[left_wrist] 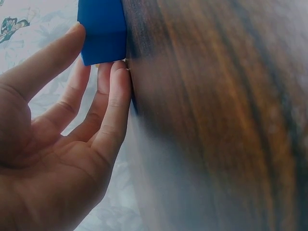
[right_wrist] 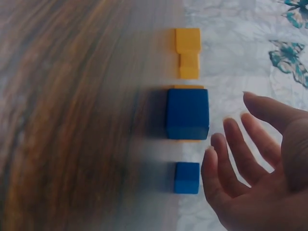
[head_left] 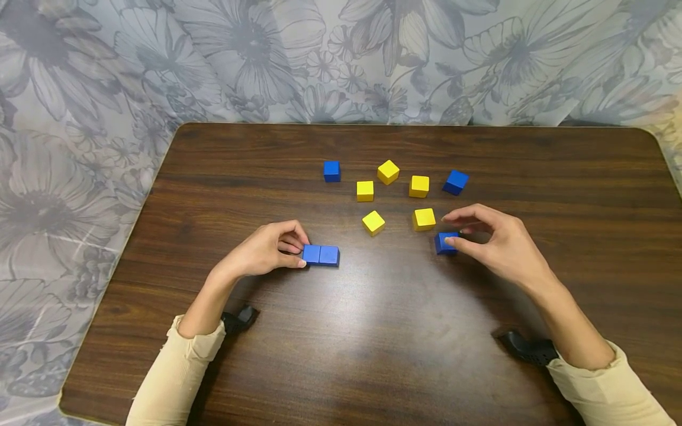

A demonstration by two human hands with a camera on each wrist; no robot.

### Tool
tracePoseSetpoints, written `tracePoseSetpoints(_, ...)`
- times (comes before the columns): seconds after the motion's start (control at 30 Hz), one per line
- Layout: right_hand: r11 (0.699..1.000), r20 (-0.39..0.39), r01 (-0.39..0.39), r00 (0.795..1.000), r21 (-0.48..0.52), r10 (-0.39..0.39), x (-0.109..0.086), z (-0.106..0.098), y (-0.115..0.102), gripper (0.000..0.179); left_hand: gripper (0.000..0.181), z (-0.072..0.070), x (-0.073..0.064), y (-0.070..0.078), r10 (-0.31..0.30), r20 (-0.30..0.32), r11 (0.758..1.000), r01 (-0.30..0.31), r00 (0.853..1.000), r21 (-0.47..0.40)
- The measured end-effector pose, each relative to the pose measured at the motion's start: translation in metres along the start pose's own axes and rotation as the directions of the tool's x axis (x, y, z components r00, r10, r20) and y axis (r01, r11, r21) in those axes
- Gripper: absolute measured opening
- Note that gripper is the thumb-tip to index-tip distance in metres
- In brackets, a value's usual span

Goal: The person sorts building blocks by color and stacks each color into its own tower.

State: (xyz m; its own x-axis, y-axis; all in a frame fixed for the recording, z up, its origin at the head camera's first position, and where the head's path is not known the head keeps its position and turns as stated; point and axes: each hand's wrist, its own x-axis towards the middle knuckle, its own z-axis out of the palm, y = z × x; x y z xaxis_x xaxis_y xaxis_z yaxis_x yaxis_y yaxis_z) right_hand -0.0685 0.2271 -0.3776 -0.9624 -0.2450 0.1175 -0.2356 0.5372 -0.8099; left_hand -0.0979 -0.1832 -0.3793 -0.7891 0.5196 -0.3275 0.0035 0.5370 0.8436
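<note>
My left hand (head_left: 261, 251) pinches the left one of two blue cubes lying side by side in a row. The held blue cube (head_left: 311, 253) touches the other blue cube (head_left: 330, 255) face to face. In the left wrist view, the thumb lies against a side of the blue cube (left_wrist: 103, 33), with the other fingers behind and below it. On the right, my right hand (head_left: 503, 245) hovers with thumb and fingers apart over a single blue cube (head_left: 441, 244). The right wrist view has a gap between these fingers and the blue cube (right_wrist: 187, 113).
Several yellow cubes are scattered mid-table, one yellow cube (head_left: 424, 219) close beside the right hand's fingertips. Farther back sit a blue cube (head_left: 332, 171) and a tilted-looking blue cube (head_left: 456, 183). Patterned fabric (head_left: 330, 65) hangs behind the brown wooden table (head_left: 240, 160).
</note>
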Motion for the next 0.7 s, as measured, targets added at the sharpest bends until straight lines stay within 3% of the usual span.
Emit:
tracePoseSetpoints(0.33,0.996,0.074,-0.082,0.994,-0.029,0.084,-0.006,-0.001,0.006,0.038,0.031,0.0,0.0,-0.001,0.002,-0.006,1.0,-0.002,1.0,-0.002)
tracePoseSetpoints(0.7,0.991,0.128,-0.059,0.989,-0.121,0.074,-0.005,-0.001,0.012,0.034,0.03,0.002,-0.001,-0.002,0.007,-0.014,1.0,-0.007,1.0,0.007)
